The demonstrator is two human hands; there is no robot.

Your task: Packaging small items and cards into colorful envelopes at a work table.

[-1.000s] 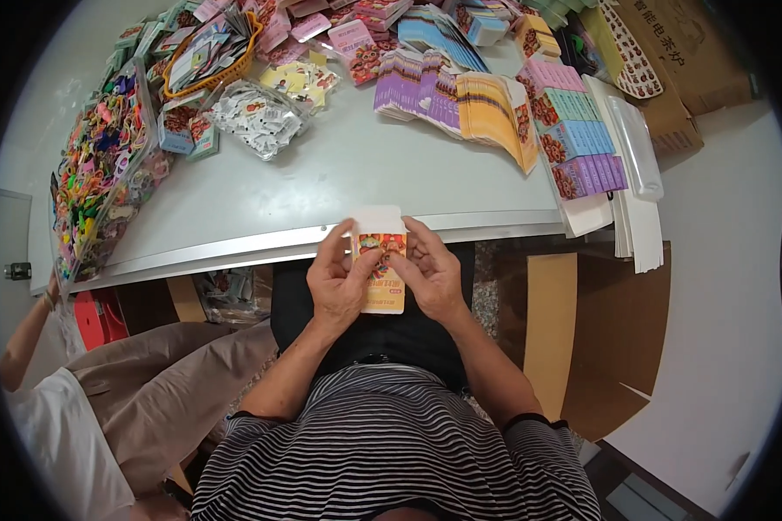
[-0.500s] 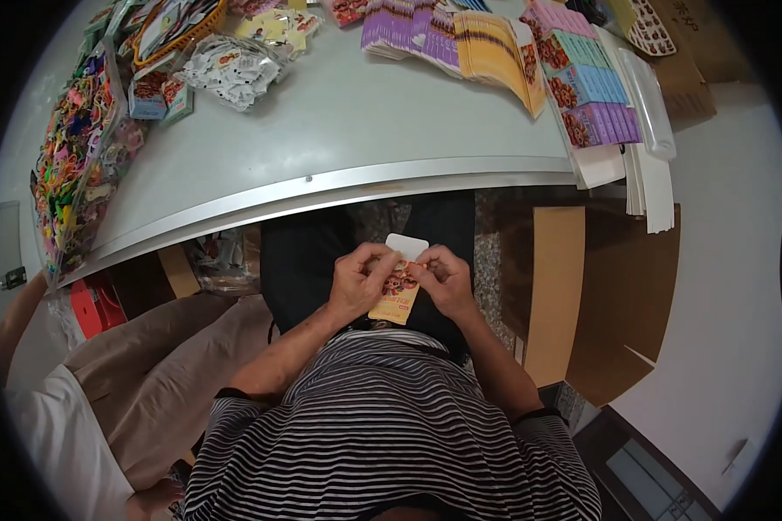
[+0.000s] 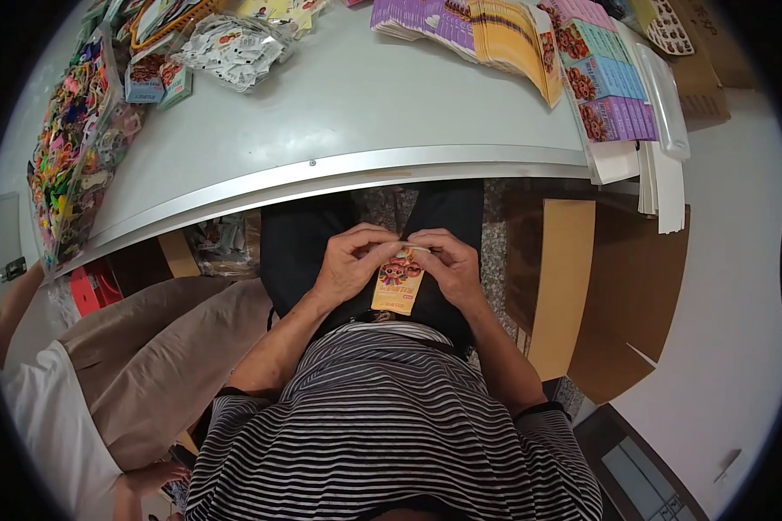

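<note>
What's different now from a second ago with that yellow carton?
The yellow carton moved back from the table edge toward the person's body. The white flap sticking out of its far end no longer shows; the left hand and right hand now have their fingers at that end. Both still hold it. The bag of colourful items stayed put.

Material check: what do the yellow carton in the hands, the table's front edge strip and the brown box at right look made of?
Yellow carton: likely thin paperboard, smooth and printed, with straight-cut sides.
Front edge strip: probably aluminium, going by its silvery satin sheen.
Brown box: apparently cardboard, matte, with a broad lighter-brown flap; corrugation isn't discernible.
</note>
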